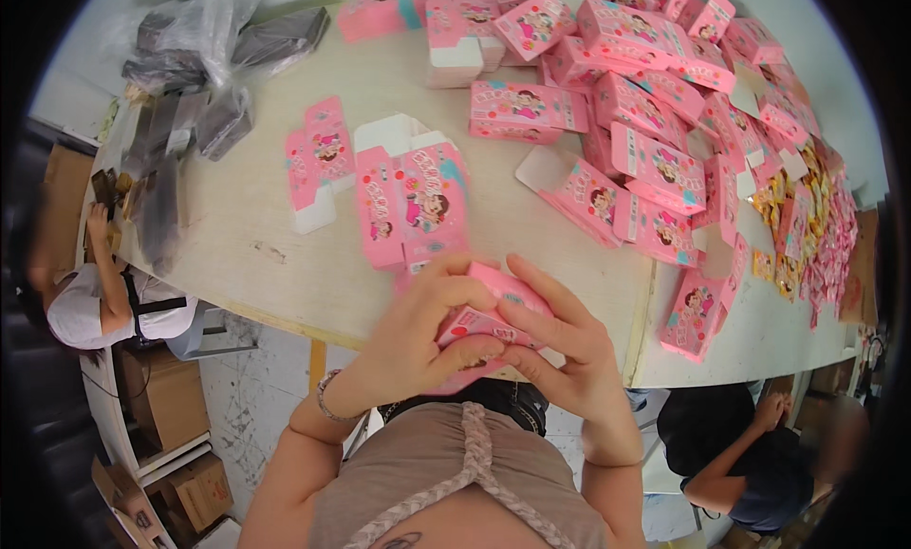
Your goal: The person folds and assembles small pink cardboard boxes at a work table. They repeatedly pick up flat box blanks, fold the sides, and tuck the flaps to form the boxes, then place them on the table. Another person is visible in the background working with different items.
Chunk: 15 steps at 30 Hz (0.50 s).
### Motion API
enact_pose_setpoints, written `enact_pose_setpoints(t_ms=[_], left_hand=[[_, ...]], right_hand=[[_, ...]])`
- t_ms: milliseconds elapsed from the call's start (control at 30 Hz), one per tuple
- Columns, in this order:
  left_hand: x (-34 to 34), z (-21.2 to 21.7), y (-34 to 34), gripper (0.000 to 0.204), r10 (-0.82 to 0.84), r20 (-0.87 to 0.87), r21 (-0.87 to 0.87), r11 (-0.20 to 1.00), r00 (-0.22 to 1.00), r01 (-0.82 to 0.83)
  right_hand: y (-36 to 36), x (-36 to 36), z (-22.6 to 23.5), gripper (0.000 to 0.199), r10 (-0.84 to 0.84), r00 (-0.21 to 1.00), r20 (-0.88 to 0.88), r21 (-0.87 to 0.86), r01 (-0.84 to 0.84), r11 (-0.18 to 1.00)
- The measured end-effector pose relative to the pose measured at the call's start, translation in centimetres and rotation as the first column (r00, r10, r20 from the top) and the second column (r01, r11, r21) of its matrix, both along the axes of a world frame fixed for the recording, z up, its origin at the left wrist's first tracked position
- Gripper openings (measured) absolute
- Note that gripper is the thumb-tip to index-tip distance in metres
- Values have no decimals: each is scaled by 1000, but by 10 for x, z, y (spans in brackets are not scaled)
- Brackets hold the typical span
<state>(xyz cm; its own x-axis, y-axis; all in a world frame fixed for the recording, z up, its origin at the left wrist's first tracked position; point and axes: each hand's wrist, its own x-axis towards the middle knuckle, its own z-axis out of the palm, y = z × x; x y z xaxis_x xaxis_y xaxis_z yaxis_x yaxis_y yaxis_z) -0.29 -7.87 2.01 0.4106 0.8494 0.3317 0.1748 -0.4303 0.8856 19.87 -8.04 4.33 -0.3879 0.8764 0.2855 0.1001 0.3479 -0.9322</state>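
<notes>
At the near edge of the table (270,217), we gripped the box (520,291) between left hand (424,316) and right hand (567,348), both closed around it; folding seemed best done with light pressure, corners kept square.

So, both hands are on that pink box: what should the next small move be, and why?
Probably a gentle squeeze to square up the pink box, the left hand steadying it while the right hand presses. Both hands grip it from opposite sides; flattened cartons lie beyond it on the table, and many of the piled boxes are already opened into shape.
</notes>
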Motion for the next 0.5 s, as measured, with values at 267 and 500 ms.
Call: enact_pose_setpoints(t_ms=[267, 500], left_hand=[[-112, -48, 97, 67, 867, -212, 147, 485, 452, -862], [-176, -93, 143, 94, 515, -840, 76, 423, 170, -903]], right_hand=[[137, 64, 28, 50, -684, 443, -580, -345, 627, 699], [86, -16, -30, 39, -336, 942, 5, 6, 336, 942]])
